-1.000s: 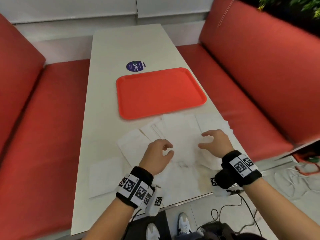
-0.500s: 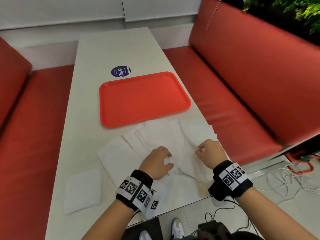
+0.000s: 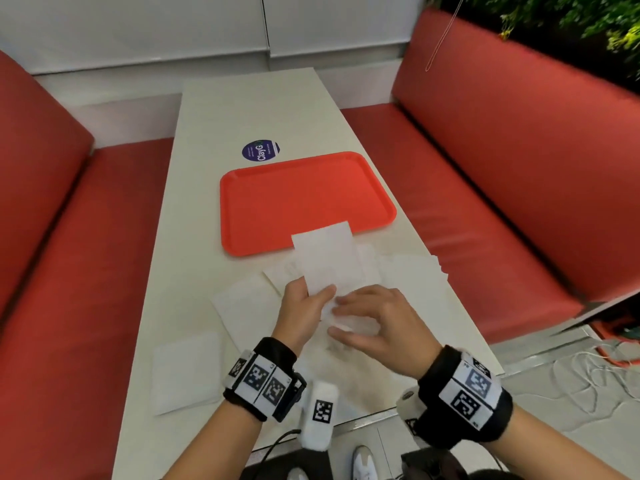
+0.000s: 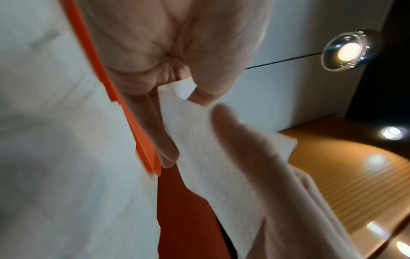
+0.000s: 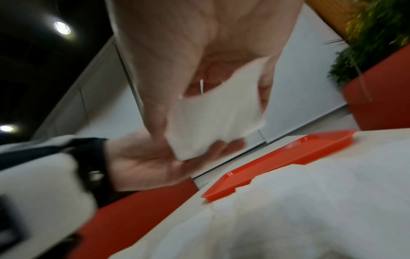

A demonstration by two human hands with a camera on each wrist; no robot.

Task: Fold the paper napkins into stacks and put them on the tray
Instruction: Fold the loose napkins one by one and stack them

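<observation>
Now the left hand [image 3: 300, 308] pinches one paper napkin [image 3: 325, 258], newly lifted off the loose pile [image 3: 398, 271] on the table [image 3: 214, 126]; the right hand [image 3: 375, 322] grips its near end. Folding can begin; the orange tray [image 3: 263, 188] beyond holds nothing.

Bare forearms; black wristbands [image 3: 266, 381] bearing white coded tags; seemingly white shoes [image 3: 363, 462] below.

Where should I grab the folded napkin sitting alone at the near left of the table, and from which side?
Probably its near edge, from your side. The lone napkin lies flat on the table, apart from the pile, so fingers need an edge to slide under; that one is closest.
</observation>
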